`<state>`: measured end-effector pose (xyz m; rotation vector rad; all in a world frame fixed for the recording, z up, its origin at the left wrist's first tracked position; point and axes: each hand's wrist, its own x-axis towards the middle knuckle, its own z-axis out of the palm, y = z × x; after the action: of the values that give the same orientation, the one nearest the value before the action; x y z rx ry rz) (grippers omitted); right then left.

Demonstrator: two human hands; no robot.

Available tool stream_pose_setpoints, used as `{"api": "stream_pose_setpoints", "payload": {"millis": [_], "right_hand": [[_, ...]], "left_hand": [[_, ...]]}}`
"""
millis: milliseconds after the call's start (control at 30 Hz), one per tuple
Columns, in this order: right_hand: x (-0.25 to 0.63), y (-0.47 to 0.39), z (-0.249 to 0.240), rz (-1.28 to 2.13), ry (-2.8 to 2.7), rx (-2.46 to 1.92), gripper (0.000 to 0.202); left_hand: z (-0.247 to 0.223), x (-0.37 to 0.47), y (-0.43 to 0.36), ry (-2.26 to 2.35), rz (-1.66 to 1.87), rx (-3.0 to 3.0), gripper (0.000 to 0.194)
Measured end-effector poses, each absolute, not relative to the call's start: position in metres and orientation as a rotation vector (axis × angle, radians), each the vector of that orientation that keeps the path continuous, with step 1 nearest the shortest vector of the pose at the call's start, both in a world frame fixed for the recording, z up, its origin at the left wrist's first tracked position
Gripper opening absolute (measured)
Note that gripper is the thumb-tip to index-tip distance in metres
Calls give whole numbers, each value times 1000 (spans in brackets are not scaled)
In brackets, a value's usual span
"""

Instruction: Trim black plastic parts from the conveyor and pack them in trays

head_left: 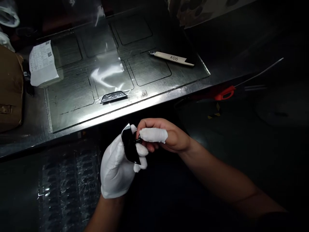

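Note:
My left hand (pixel 116 170), in a white glove, is closed around a glossy black trapezoid-shaped plastic piece (pixel 130 145), holding it tilted by its edges in front of the bench. A small black stem (pixel 138 140) sticks out from the piece on the right. My right hand (pixel 164 135) has a white cover on the thumb and is otherwise bare. Its thumb and fingers are pinched together right at the stem; what lies between them is hidden. A similar black piece (pixel 114 97), apparently in clear film, lies on the bench near its front edge.
On the metal bench (pixel 116 112) lie a cutter marked A06 (pixel 172 58), clear plastic film (pixel 106 74) and a printed paper (pixel 43 62). A cardboard box (pixel 11 90) stands left. A clear tray (pixel 67 190) sits below; a red-handled tool (pixel 224 93) is at right.

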<state>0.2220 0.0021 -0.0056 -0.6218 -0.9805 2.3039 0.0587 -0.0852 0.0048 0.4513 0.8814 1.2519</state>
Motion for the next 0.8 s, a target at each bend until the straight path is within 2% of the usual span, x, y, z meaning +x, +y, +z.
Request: {"api": "stream_pose_setpoints", "payload": {"millis": [533, 800], "right_hand": [[228, 4, -13, 2317, -991, -524, 25], [231, 9, -15, 2396, -1004, -501, 20]], "left_hand": [[7, 56, -85, 912, 1197, 434, 39], [15, 45, -81, 1269, 1019, 505, 46]]}}
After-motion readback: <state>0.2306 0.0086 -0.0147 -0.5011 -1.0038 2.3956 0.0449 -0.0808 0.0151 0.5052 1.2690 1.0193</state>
